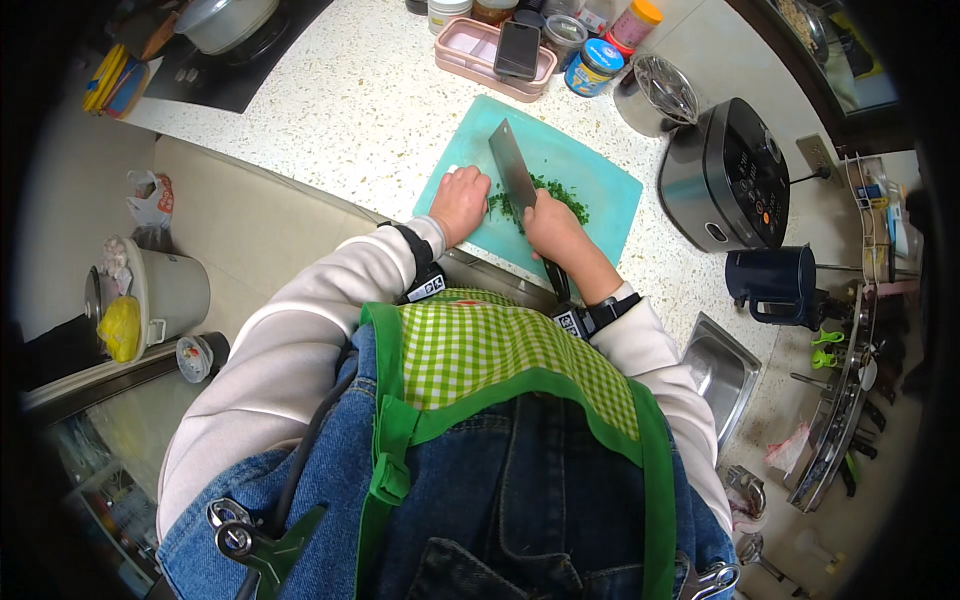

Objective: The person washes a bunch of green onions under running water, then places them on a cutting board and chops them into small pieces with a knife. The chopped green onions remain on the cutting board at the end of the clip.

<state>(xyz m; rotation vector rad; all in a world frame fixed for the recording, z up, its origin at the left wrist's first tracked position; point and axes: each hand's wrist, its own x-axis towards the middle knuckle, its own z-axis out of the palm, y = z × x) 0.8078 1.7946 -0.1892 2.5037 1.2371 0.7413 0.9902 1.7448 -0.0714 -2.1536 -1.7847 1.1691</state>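
A turquoise cutting board (607, 187) lies near the front edge of the speckled countertop. My right hand (559, 229) grips the black handle of a cleaver (511, 161), whose broad blade points away from me over the board. Finely chopped green herbs (562, 199) are spread on both sides of the blade, mostly to its right. On the left part of the board rests my left hand (460, 202), fingers curled close to the cut greens and a short way from the blade. Whether its fingertips pin any stems is hidden beneath the hand.
Behind the board are a pink tray (472, 71) with a phone (517, 49) on it and several jars (592, 67). A rice cooker (724, 176), a dark blue pitcher (770, 281) and a steel sink (720, 375) are on the right. A pot (225, 22) sits on the cooktop at upper left.
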